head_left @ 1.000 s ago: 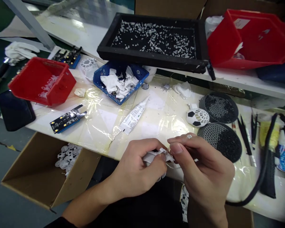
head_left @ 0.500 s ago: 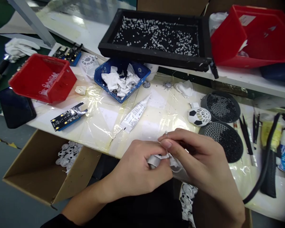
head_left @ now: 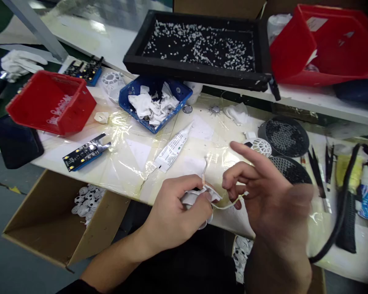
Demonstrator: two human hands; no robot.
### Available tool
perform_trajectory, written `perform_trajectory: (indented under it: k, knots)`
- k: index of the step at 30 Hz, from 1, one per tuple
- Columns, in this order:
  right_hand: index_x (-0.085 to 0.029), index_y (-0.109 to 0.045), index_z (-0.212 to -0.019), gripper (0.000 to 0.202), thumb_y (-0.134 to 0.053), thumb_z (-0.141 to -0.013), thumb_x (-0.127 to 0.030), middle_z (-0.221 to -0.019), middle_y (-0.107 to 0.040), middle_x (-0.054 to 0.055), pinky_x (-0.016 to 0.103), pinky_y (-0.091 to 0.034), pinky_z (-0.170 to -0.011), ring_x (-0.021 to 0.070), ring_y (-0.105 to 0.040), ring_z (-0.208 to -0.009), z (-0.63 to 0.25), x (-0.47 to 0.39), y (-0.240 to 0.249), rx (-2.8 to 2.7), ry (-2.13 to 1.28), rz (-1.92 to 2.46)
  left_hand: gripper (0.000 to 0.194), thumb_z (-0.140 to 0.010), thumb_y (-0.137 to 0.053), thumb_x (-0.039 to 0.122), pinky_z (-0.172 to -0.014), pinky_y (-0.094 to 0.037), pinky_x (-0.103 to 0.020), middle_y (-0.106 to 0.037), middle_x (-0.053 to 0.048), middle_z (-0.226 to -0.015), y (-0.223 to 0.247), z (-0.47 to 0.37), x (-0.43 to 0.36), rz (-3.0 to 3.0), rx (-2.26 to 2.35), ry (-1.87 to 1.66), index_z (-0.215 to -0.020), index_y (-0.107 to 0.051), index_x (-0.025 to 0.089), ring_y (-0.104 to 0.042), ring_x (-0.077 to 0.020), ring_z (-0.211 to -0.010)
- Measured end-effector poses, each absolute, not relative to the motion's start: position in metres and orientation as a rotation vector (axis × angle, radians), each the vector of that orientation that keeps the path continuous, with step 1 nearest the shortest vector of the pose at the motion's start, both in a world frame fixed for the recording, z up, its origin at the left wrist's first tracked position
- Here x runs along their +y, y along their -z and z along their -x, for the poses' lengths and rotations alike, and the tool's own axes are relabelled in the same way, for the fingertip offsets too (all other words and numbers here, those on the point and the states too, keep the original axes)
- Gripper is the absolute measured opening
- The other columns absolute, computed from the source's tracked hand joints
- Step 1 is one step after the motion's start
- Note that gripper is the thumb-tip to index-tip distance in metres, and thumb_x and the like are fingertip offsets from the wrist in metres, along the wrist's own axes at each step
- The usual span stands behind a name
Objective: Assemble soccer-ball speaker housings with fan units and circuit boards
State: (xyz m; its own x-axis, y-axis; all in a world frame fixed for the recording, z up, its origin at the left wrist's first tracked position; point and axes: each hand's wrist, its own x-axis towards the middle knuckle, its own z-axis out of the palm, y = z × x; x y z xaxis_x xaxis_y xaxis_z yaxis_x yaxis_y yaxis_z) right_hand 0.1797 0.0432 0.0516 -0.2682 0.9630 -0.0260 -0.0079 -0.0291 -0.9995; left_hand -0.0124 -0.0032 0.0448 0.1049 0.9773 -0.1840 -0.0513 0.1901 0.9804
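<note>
Across the far shelf sits a black tray (head_left: 199,73) strewn with small white bits, with a red bin (head_left: 322,45) to its right. Below it, the plastic-covered tabletop (head_left: 135,155) carries a second red bin (head_left: 50,102), a blue tray (head_left: 155,102) full of crumpled white scraps, two round black mesh discs (head_left: 283,136), a white tube (head_left: 171,149) and a small circuit board (head_left: 86,152). At the near edge, the left hand (head_left: 174,216) has its fingers pressed around a small white part (head_left: 196,197), held just off the tabletop's edge. Close beside it, the right hand (head_left: 266,196) is blurred, forefinger stretched out, the other fingers curled, pinching a thin pale wire (head_left: 230,204) that runs from the part.
</note>
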Motion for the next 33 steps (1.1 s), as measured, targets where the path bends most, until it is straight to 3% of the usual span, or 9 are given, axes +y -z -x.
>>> perform_trajectory:
  k: [2,3,5,6,11,14,20,25,33]
  knots:
    - [-0.032,-0.077,-0.144,0.085,-0.065,-0.089,-0.096,-0.089,-0.074,0.004,0.027,-0.05,-0.049,0.0162,-0.061,-0.065,-0.188,0.038,-0.049,-1.358,-1.48,0.998,0.024,-0.099,-0.067,0.03,-0.061,-0.045,-0.027,-0.072,-0.003,-0.076,-0.045,0.015,-0.002,-1.001,1.174,-1.054,-0.081,-0.075,0.018,-0.061,-0.0152,-0.067]
    - [-0.033,-0.079,-0.141,0.073,-0.073,-0.092,-0.086,-0.091,-0.074,0.004,0.026,-0.051,-0.05,0.0159,-0.063,-0.068,-0.191,0.035,-0.047,-1.399,-1.473,1.003,0.023,-0.1,-0.067,0.03,-0.062,-0.047,-0.027,-0.074,-0.003,-0.078,-0.045,0.016,-0.002,-0.98,1.169,-1.076,-0.083,-0.077,0.018,-0.062,-0.0158,-0.069]
    - [-0.035,-0.082,-0.133,0.038,-0.086,-0.098,-0.051,-0.095,-0.073,0.003,0.023,-0.054,-0.056,0.0141,-0.067,-0.074,-0.19,0.027,-0.041,-1.524,-1.403,1.032,0.022,-0.101,-0.068,0.03,-0.066,-0.05,-0.026,-0.074,-0.002,-0.079,-0.044,0.017,-0.002,-0.957,1.16,-1.125,-0.085,-0.079,0.019,-0.064,-0.0163,-0.073]
    - [-0.036,-0.082,-0.13,0.032,-0.087,-0.099,-0.036,-0.097,-0.073,0.002,0.023,-0.055,-0.059,0.0138,-0.069,-0.078,-0.187,0.023,-0.037,-1.573,-1.354,1.036,0.021,-0.101,-0.068,0.03,-0.066,-0.049,-0.025,-0.073,-0.002,-0.078,-0.043,0.018,-0.002,-0.95,1.159,-1.142,-0.085,-0.078,0.02,-0.063,-0.0155,-0.072]
    - [-0.033,-0.082,-0.127,0.037,-0.084,-0.097,-0.011,-0.104,-0.077,0.002,0.024,-0.059,-0.069,0.0141,-0.071,-0.089,-0.172,0.018,-0.023,-1.658,-1.066,0.94,0.02,-0.102,-0.069,0.032,-0.063,-0.046,-0.023,-0.068,0.001,-0.075,-0.04,0.018,-0.002,-0.938,1.171,-1.162,-0.087,-0.076,0.02,-0.057,-0.0124,-0.068]
    - [-0.029,-0.082,-0.123,0.039,-0.086,-0.093,-0.006,-0.108,-0.078,0.002,0.025,-0.061,-0.075,0.0137,-0.072,-0.094,-0.171,0.022,-0.022,-1.703,-0.944,0.881,0.019,-0.101,-0.069,0.03,-0.065,-0.047,-0.023,-0.069,0.001,-0.076,-0.039,0.018,-0.001,-0.938,1.185,-1.158,-0.087,-0.076,0.019,-0.059,-0.0125,-0.07]
    - [-0.022,-0.08,-0.119,0.032,-0.086,-0.093,-0.005,-0.105,-0.076,0.002,0.025,-0.058,-0.069,0.0128,-0.071,-0.089,-0.174,0.024,-0.026,-1.832,-0.828,0.827,0.019,-0.101,-0.068,0.032,-0.067,-0.048,-0.026,-0.069,-0.001,-0.079,-0.038,0.017,-0.001,-0.943,1.171,-1.155,-0.09,-0.076,0.019,-0.058,-0.0149,-0.073]
    - [-0.018,-0.079,-0.116,0.029,-0.084,-0.093,-0.002,-0.103,-0.075,0.003,0.026,-0.056,-0.069,0.0119,-0.07,-0.089,-0.17,0.025,-0.03,-1.888,-0.757,0.842,0.027,-0.106,-0.055,0.03,-0.07,-0.047,-0.03,-0.063,0.001,-0.078,-0.037,0.019,-0.002,-0.918,1.066,-1.165,-0.094,-0.078,0.022,-0.056,-0.0167,-0.076]
    - [-0.013,-0.074,-0.109,0.024,-0.082,-0.092,0.002,-0.101,-0.076,0.004,0.026,-0.058,-0.082,0.0107,-0.07,-0.09,-0.162,0.022,-0.039,-1.999,-0.274,0.956,0.02,-0.107,-0.051,0.02,-0.074,-0.047,-0.032,-0.066,0.001,-0.089,-0.038,0.015,-0.005,-1.149,1.164,-1.13,-0.1,-0.069,0.022,-0.059,-0.0166,-0.082]
